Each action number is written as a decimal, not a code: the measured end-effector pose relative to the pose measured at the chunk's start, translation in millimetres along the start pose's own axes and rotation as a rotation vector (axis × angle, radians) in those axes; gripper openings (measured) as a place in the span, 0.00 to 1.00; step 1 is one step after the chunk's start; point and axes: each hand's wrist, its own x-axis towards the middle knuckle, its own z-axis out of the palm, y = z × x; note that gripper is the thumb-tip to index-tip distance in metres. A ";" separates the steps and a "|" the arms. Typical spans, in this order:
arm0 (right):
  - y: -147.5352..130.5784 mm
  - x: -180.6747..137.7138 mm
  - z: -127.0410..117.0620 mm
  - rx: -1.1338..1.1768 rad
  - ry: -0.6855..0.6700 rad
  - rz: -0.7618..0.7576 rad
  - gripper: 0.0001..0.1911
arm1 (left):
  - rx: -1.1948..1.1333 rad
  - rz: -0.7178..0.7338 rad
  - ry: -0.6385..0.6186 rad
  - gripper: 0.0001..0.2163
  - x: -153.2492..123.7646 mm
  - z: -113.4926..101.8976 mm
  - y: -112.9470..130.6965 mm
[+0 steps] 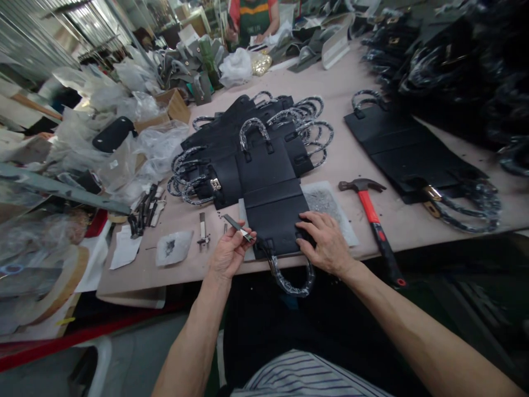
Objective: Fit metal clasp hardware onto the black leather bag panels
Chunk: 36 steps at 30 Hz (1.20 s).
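Observation:
A black bag panel (275, 215) lies flat in front of me, its wrapped handle (293, 289) hanging over the table's front edge. Between the thumb and fingers of my left hand (229, 251) is a thin dark strip (235, 222) with a pale end, held beside the panel's left edge; its exact kind is unclear. My right hand (324, 240) rests on the panel's right edge, fingers apart and slightly bent. Beneath the panel is a pale slab (330, 207). To the right lies a hammer (370, 212) with a red and black grip.
Several black bag panels (223, 132) with wrapped handles are piled behind. Another panel (409, 143) lies right, near a dark heap (454, 66). At left are a small bag of dark bits (171, 247), a metal tool (202, 229) and black straps (144, 207). A person (256, 22) sits across the table.

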 end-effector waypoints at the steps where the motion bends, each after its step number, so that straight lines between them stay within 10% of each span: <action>1: -0.4 0.1 -0.5 0.004 -0.001 0.003 0.16 | 0.001 0.016 0.008 0.19 1.7 4.0 0.5; 11: -1.4 -0.1 -1.1 -0.002 -0.023 0.025 0.16 | 0.407 0.305 -0.041 0.09 4.7 43.2 -12.0; 36: -1.6 2.2 -1.9 -0.027 -0.037 0.038 0.18 | 0.750 0.732 -0.107 0.07 1.7 44.4 -40.1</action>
